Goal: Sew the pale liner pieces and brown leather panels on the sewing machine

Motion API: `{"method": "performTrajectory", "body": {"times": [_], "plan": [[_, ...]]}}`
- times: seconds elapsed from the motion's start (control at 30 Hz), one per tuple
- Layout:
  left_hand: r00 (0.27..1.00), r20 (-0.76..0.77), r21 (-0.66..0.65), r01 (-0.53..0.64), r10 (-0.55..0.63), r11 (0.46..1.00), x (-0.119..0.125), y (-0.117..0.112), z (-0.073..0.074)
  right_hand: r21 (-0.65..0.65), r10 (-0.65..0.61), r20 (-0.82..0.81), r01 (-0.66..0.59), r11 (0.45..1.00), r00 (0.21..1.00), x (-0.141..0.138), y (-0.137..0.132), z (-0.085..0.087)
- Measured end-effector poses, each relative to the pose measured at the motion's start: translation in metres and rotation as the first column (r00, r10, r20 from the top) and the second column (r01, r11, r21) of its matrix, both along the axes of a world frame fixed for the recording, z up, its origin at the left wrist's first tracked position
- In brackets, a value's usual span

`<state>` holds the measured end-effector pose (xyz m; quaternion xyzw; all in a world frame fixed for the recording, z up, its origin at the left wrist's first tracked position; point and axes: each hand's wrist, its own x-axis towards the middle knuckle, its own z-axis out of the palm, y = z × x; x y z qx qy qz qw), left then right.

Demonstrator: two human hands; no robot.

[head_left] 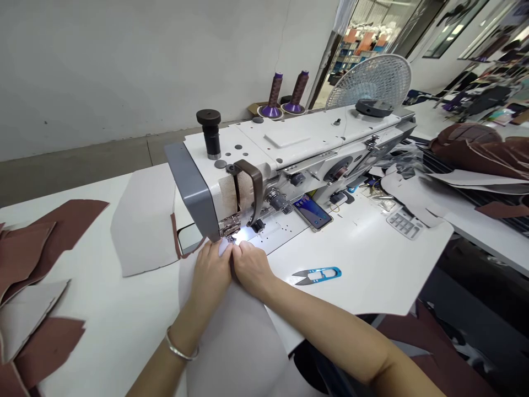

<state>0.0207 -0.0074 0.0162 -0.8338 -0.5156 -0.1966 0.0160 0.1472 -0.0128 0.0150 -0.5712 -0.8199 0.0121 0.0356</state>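
Both hands are close together at the needle area of a white sewing machine (248, 182). My left hand (212, 270) grips the edge of a pale grey-white fabric panel (235, 342), which hangs down over the table's front edge. Right beside it, my right hand (252, 267) is closed on the same panel, thumbs nearly touching. The lit presser foot (231, 238) sits just beyond my fingertips. Another pale panel (144, 220) with a brown edge strip lies left of the machine head. Blue-handled thread snips (318, 274) rest on the table to the right of my hands.
Brown and pale cut pieces (41, 259) lie at the left. A phone (313, 212) leans by the machine bed. Two brown thread spools (275, 94) and a white fan (372, 82) stand behind the machine. More brown pieces (483, 143) are stacked at the right.
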Motion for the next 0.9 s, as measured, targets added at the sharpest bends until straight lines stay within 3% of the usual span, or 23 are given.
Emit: {"method": "performTrajectory", "body": {"times": [0.9], "plan": [[1.000, 0.003, 0.005, -0.013, 0.013, 1.000, -0.0028, 0.0006, -0.0052, 0.024, 0.008, -0.026, -0.007, 1.000, 1.000, 0.0001, 0.0001, -0.0046]]}}
